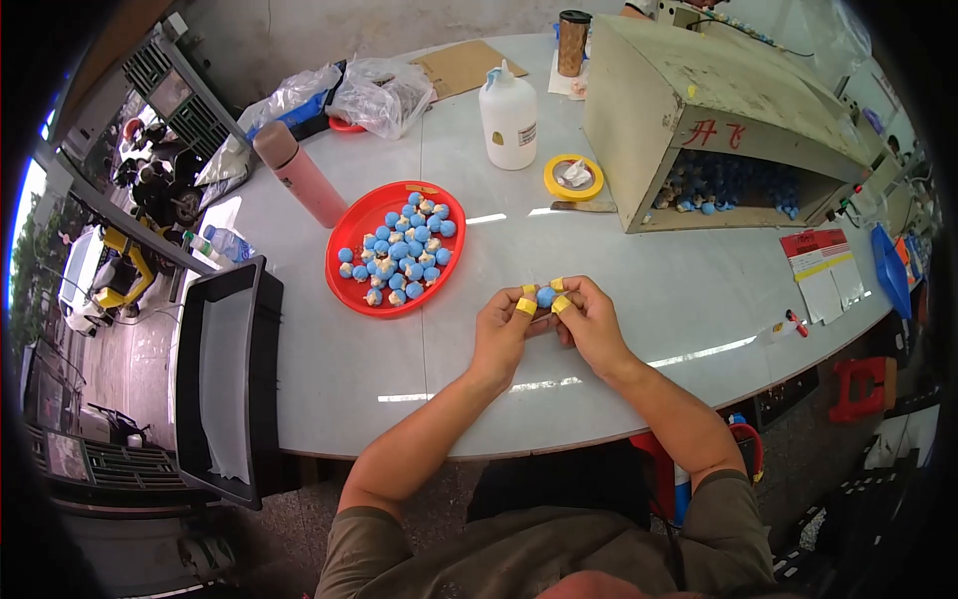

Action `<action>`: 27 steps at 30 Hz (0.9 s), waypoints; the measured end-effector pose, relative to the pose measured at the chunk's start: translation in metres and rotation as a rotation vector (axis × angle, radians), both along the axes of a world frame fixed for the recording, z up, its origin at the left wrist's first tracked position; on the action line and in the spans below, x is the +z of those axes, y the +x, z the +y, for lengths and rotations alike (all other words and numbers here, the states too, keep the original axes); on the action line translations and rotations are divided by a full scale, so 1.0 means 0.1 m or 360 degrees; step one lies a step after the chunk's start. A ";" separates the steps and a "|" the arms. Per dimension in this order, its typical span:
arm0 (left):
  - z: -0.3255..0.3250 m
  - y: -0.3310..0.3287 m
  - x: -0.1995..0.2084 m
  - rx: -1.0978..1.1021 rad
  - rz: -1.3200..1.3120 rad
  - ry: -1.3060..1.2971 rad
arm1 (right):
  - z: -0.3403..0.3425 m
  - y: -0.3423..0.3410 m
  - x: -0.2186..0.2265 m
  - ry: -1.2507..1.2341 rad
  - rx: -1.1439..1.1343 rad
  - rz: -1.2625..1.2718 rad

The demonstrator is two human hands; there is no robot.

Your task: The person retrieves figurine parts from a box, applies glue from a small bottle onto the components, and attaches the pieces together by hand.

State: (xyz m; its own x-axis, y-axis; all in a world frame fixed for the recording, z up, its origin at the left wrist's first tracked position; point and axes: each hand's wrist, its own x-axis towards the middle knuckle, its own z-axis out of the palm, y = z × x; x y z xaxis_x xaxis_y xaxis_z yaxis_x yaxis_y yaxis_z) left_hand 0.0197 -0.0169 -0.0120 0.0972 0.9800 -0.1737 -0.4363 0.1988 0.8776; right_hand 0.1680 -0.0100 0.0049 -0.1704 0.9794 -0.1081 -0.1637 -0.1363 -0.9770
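Between the fingertips of both hands sits a small blue ball-shaped piece (545, 297), held just above the table. My left hand (504, 324) pinches it from the left, and my right hand (589, 324) pinches it from the right. Yellow tape wraps the thumbs and forefingers of both. To the left of my hands lies a round red tray (340, 287) holding many similar blue pieces with cream-coloured parts. Whatever detail the held piece has is mostly covered by my fingers.
A black bin (266, 379) stands at the left edge. Behind are a pink flask (299, 175), a white squeeze bottle (509, 120) and a yellow tape roll (574, 178). At the right, a beige metal box (649, 130) holds blue pieces; a red-and-white card (823, 270) lies nearby.
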 end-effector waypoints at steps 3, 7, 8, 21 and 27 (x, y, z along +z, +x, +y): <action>0.03 -0.06 0.00 -0.0069 0.0010 0.0038 | 0.05 0.09 0.04 -0.0050 0.0106 0.0020; 0.07 -0.09 -0.01 -0.0177 0.0293 0.0111 | 0.11 0.17 -0.06 0.0085 0.0232 -0.0068; 0.08 -0.10 -0.03 -0.0229 0.0355 0.0147 | 0.12 0.18 -0.07 0.0133 0.0253 -0.0132; 0.13 -0.20 0.00 -0.0402 0.0206 0.0024 | 0.17 0.25 -0.04 0.0219 0.0382 -0.0320; 0.13 -0.19 0.00 -0.0493 0.0347 -0.0032 | 0.17 0.28 -0.09 0.0277 0.0468 -0.0435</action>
State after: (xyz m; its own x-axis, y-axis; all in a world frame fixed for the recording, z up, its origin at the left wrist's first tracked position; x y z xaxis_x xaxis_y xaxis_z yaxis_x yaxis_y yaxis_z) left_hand 0.0007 -0.0039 -0.0124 0.3470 0.9061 -0.2422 -0.1561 0.3104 0.9377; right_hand 0.1962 0.0074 -0.0040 -0.4328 0.9011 -0.0258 0.1255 0.0319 -0.9916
